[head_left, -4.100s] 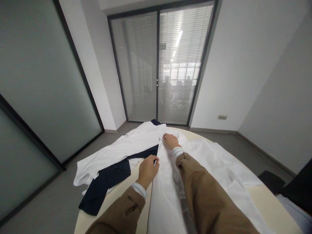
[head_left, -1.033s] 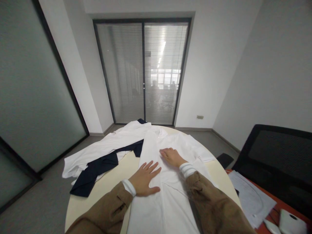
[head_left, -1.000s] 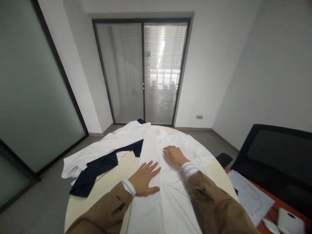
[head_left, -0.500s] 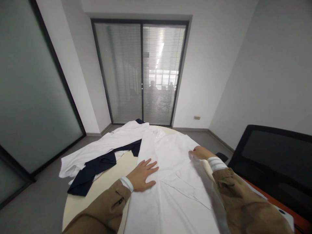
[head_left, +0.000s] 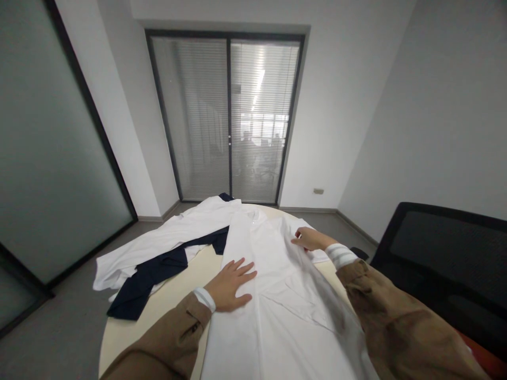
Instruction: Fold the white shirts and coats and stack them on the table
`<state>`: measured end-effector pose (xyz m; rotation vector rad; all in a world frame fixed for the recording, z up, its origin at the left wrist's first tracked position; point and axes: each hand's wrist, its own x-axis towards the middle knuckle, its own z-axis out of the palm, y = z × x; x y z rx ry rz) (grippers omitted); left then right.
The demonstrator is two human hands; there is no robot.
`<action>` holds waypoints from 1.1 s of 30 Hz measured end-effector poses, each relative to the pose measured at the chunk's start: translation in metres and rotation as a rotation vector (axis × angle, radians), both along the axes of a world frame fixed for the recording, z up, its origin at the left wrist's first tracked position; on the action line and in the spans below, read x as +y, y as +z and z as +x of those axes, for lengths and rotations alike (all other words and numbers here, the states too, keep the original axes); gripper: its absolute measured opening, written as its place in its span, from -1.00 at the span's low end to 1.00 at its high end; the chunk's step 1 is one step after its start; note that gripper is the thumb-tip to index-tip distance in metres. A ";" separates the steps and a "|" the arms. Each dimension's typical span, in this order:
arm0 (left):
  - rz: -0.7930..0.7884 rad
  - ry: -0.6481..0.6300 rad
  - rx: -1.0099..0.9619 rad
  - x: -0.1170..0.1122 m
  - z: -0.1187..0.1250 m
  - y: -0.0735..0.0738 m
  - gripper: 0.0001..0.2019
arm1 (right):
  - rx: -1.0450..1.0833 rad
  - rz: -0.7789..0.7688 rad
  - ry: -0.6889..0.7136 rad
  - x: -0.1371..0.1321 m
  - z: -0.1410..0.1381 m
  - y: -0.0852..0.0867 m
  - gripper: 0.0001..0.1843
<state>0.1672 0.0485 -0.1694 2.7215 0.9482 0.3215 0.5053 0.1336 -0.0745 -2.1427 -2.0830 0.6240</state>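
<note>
A long white shirt (head_left: 273,327) lies spread lengthwise, its collar (head_left: 254,216) at the far end and its near end cut off by the frame. My left hand (head_left: 232,285) rests flat on its left part, fingers spread. Toward the far right, my right hand (head_left: 311,238) pinches the shirt's right edge and holds it raised, so the cloth slopes up along that side. A second white garment (head_left: 170,235) lies at the left, over dark navy cloth (head_left: 158,272).
Beneath the clothes is a round cream table (head_left: 186,285). A black mesh chair (head_left: 443,253) stands close on the right, by my right forearm. Glass doors with blinds (head_left: 229,116) are behind the table, and a frosted panel (head_left: 47,137) is at the left.
My right hand has moved inward and slightly away from me, lifting the shirt's right edge with it. My left hand stays flat in the same place on the shirt.
</note>
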 end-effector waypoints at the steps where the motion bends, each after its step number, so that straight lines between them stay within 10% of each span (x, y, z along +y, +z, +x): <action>1: -0.001 0.000 -0.002 0.000 0.000 0.000 -0.30 | 0.027 -0.008 -0.002 0.000 -0.005 0.001 -0.75; 18: -0.005 -0.007 0.030 -0.001 0.001 0.006 -0.30 | 0.345 0.120 0.112 0.004 -0.091 -0.059 -0.78; 33: -0.011 -0.004 0.044 0.001 0.001 0.005 -0.28 | 0.382 -0.025 0.322 -0.002 -0.100 -0.067 -0.63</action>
